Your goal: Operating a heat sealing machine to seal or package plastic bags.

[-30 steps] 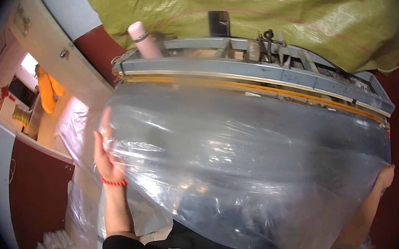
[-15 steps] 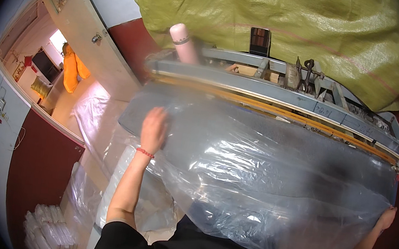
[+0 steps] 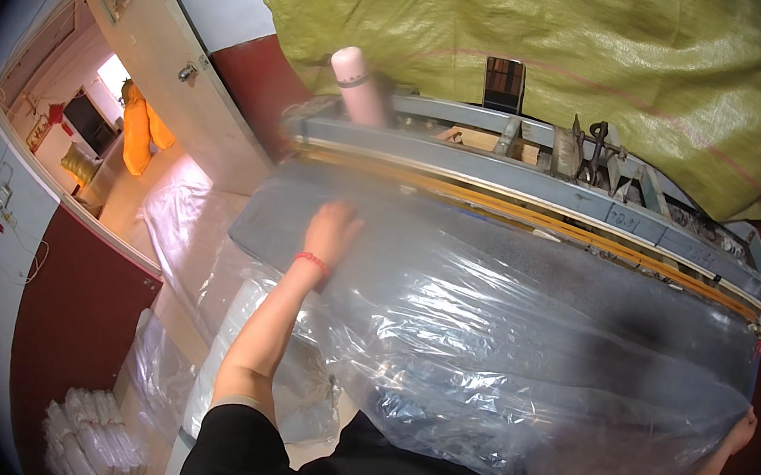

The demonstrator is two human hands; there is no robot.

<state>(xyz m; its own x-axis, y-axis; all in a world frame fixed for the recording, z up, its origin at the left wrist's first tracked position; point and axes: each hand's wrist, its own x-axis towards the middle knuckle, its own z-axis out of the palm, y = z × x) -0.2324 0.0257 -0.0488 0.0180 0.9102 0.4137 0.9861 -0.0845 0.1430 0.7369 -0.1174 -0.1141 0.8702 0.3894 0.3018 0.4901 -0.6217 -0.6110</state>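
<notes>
While the right hand (image 3: 741, 432) clamps clear plastic sheet (image 3: 473, 334) over the grey tabletop (image 3: 272, 210), I cannot tell whether the left hand (image 3: 330, 234) grips; a pink flask (image 3: 366, 101) stands beyond, an open door (image 3: 165, 16) leftward.

From the wearer's head, one wide view looks down at close range across the table (image 3: 272, 210) toward its far edge.

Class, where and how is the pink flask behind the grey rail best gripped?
Probably around the pink flask's body, below its dark band, with the left hand coming from above: it is round and rises past the grey rail, which hides its base. The right hand is farther away, at the plastic sheet's edge.
</notes>
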